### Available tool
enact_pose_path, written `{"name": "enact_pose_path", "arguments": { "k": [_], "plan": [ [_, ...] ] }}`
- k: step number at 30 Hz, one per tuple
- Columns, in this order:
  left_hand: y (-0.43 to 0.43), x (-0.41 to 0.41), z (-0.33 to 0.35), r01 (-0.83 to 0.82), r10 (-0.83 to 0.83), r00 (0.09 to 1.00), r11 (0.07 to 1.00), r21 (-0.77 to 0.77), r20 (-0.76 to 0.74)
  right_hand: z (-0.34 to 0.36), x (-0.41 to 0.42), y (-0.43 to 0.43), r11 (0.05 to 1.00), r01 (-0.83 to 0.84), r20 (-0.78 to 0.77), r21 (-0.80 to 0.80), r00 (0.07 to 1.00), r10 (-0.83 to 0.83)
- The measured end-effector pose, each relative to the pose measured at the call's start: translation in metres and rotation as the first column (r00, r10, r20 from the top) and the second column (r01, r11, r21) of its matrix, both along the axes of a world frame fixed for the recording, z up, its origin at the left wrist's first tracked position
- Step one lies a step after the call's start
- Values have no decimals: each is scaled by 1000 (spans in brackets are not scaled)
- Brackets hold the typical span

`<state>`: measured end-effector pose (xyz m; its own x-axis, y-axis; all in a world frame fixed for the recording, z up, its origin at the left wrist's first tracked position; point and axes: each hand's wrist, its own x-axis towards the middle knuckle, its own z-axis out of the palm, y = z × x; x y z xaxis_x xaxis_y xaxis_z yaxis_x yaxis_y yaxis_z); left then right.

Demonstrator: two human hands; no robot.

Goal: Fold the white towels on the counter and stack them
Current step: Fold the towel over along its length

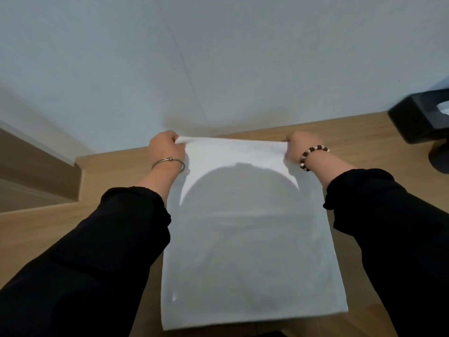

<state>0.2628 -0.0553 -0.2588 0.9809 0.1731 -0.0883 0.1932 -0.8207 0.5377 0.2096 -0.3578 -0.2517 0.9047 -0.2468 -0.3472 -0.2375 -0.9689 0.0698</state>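
One white towel [243, 227] lies stretched lengthwise on the wooden counter [114, 171], running from the wall toward me. My left hand [165, 148] pinches its far left corner, and my right hand [302, 147] pinches its far right corner. The far edge is pulled taut between them, close to the wall. A rounded shadow falls across the towel's middle. The near edge hangs at the counter's front. No other towel is in view.
A black box-shaped object [420, 117] with something white inside sits at the back right of the counter. A pale wall [218, 57] rises right behind the towel's far edge. On the left, the counter ends at a step [80, 166] beside a brown panel.
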Motion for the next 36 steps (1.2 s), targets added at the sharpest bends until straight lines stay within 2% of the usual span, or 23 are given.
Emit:
{"name": "enact_pose_path", "arguments": {
  "k": [3, 5, 7, 9, 12, 14, 16, 18, 19, 23, 26, 33, 36],
  "plan": [
    [5, -2, 17, -38, 74, 969, 987, -155, 235, 18, -1, 4, 999, -13, 392, -36, 920, 26],
    [8, -11, 24, 45, 48, 921, 972, -230, 386, 32, -7, 5, 1000, 8, 571, -3, 821, -6],
    [15, -29, 26, 161, -35, 851, 967, -197, 523, 40, -23, 5, 999, 30, 668, 28, 743, -41],
    [28, -54, 19, 285, -177, 789, 954, -96, 588, 41, -51, 8, 1000, 20, 716, 13, 698, -24],
    [51, -93, -1, 465, -483, 717, 868, 172, 502, 23, -107, 16, 999, -31, 681, -35, 731, 46],
    [62, -117, -17, 544, -641, 681, 767, 342, 355, 2, -140, 22, 996, -67, 567, -61, 819, 90],
    [64, -137, -28, 565, -683, 698, 710, 420, 215, -20, -161, 28, 993, -114, 397, -31, 910, 117],
    [60, -149, -33, 572, -671, 721, 717, 398, 174, -34, -173, 33, 995, -102, 269, 14, 959, 95],
    [55, -153, -33, 594, -682, 708, 716, 367, 185, -38, -177, 34, 994, -88, 258, 60, 964, 69],
    [26, -160, -27, 744, -801, 567, 597, 299, 189, -38, -180, 38, 961, -125, 355, 248, 934, 30],
    [6, -158, -25, 770, -809, 565, 588, 247, 164, -36, -173, 44, 926, -233, 373, 298, 921, 111],
    [-3, -154, -21, 734, -792, 599, 603, 312, 123, -31, -164, 46, 929, -263, 343, 261, 925, 165],
    [-5, -152, -25, 737, -778, 629, 590, 329, -14, -27, -171, 47, 920, -336, 437, 200, 871, 224]
  ]
}}
